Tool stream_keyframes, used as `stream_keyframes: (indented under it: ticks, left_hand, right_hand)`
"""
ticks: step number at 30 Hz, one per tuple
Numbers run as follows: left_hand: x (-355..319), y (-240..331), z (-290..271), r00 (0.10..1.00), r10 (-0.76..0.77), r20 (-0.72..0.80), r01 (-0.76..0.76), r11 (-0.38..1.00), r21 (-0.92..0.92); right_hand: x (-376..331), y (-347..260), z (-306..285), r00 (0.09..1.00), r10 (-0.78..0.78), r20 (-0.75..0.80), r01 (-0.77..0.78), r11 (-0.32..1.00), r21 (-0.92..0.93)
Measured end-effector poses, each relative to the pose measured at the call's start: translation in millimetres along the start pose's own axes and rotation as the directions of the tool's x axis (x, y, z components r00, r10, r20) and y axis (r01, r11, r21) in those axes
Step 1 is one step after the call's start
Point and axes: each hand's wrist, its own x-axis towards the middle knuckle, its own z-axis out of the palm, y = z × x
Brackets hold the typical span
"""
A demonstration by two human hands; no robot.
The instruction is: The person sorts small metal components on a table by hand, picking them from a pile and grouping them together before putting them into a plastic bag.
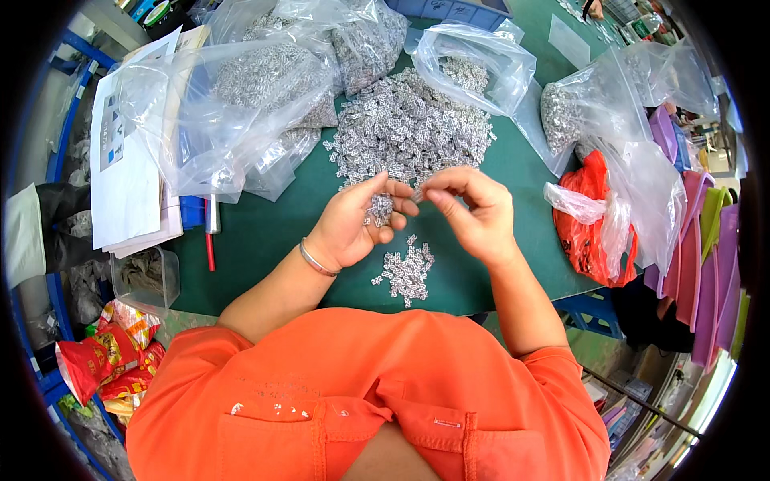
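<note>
Pieces [379,210], small and silvery grey, lie bunched in the left hand [346,223], which is half cupped with its fingers curled round the handful. The right hand [477,215] faces it, thumb and index finger drawn narrowly together on a single piece [417,194] near the left fingertips. A metal bracelet [318,260] circles the left wrist.

Below the hands, on the green surface [241,272], sits a small loose pile [407,271] of the same pieces; beyond them spreads a far larger heap [413,132]. Behind and left of that heap stands a filled clear bag [273,84], and an opened clear bag [473,60] lies over its right rear part. Farther right is a crumpled red bag [589,196]; papers [128,184] lie stacked at the left edge.
</note>
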Motion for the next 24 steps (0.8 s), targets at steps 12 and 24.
stream_keyframes:
  ticks: [12,24]
  left_hand:
    - [10,5,-28,0.974,0.068,0.217,0.013,0.935,-0.354]
    - [15,3,-30,0.975,0.118,0.190,-0.051,0.945,-0.322]
  right_hand:
    - [-28,25,-14,0.989,0.065,-0.134,-0.105,0.944,-0.313]
    - [-50,43,-17,0.963,0.043,-0.265,-0.032,0.999,0.043]
